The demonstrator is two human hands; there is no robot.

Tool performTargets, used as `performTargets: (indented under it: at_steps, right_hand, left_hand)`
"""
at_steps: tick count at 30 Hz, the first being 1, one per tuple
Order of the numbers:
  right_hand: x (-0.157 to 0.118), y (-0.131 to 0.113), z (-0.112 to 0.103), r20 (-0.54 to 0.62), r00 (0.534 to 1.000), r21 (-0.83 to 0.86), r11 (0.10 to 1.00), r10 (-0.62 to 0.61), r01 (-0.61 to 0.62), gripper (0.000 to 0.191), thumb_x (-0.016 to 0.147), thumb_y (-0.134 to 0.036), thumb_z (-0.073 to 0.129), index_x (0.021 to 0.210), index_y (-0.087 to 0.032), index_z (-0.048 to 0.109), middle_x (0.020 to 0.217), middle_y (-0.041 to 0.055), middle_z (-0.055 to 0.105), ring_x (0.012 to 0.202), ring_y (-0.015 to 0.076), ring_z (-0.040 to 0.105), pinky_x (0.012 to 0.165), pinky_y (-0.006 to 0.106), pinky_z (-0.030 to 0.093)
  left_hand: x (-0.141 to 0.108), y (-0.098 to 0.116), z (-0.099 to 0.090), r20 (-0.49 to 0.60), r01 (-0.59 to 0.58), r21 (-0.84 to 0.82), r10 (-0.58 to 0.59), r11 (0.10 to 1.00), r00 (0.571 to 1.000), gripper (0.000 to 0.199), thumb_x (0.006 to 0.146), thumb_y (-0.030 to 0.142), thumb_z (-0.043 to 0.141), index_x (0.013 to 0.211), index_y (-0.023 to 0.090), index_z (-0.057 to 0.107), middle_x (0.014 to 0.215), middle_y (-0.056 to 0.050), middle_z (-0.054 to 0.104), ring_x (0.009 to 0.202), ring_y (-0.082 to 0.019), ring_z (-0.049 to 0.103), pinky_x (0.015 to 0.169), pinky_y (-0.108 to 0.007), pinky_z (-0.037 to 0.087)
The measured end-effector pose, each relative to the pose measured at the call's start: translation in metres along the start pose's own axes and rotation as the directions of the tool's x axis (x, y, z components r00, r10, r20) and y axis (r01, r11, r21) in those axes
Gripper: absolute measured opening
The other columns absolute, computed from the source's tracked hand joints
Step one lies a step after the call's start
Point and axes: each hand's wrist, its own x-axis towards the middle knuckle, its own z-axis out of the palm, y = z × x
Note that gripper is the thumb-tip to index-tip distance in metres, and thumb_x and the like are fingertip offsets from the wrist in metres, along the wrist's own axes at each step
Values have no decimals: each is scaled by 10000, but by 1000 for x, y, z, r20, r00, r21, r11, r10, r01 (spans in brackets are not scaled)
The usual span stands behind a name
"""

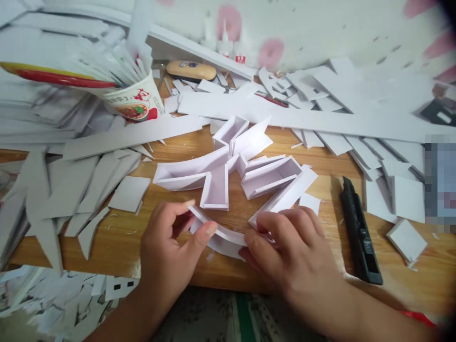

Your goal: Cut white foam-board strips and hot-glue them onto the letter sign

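Observation:
A curved strip of white foam board (228, 236) is held low over the table's front edge. My left hand (174, 242) pinches its left end between thumb and fingers. The right end lies in the fingers of my right hand (288, 242), which partly hide it. Just beyond stands a white foam-board shape (217, 166) made of thin upright walls, with open hollows facing up. To its right is an open box-like piece (272, 175) of the same board. A long white piece (285, 192) slants down behind my right hand.
A black utility knife (360, 232) lies to the right. At back left, a paper cup (137, 99) holds several thin sticks. White board offcuts (89, 190) cover both sides, and a long strip (285, 111) crosses the back. Small bottles (224, 45) stand by the wall.

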Motion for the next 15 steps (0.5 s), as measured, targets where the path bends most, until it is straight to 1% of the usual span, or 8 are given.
performTargets:
  at_steps: [3, 6, 10, 15]
  right_hand:
    - [4, -5, 10, -22, 1000, -115, 993, 0, -3, 112, 825, -217, 647, 717, -216, 618, 819, 61, 589, 733, 215, 416, 663, 372, 319]
    - [5, -9, 15, -44, 999, -185, 982, 18, -26, 164, 805, -241, 668, 658, -215, 600, 807, 61, 590, 751, 218, 421, 662, 361, 316]
    - [4, -12, 15, -8, 999, -229, 972, 46, -47, 128, 779, -285, 697, 704, -206, 631, 862, 79, 603, 793, 235, 439, 656, 353, 341]
    - [5, -15, 16, 35, 996, -260, 963, 82, -70, 114, 768, -311, 696, 787, -205, 657, 922, 93, 597, 836, 252, 450, 652, 349, 363]
  left_hand:
    - [1, -1, 2, 4, 1, -52, -1, 999, 1000, 336, 725, 459, 687, 918, 198, 600, 875, -31, 654, 758, -177, 645, 681, -293, 560]
    - [1, -3, 3, 8, -10, -47, 10, 999, 1000, 351, 726, 476, 682, 919, 194, 601, 849, -30, 651, 722, -171, 633, 666, -294, 538]
    - [2, -4, 4, -3, -58, -32, 58, 998, 998, 338, 725, 486, 673, 885, 200, 593, 804, -21, 620, 719, -171, 606, 659, -294, 510]
    - [3, -2, 5, -28, -100, 29, 100, 995, 995, 299, 726, 488, 648, 812, 214, 565, 761, -4, 598, 707, -172, 581, 643, -288, 467]
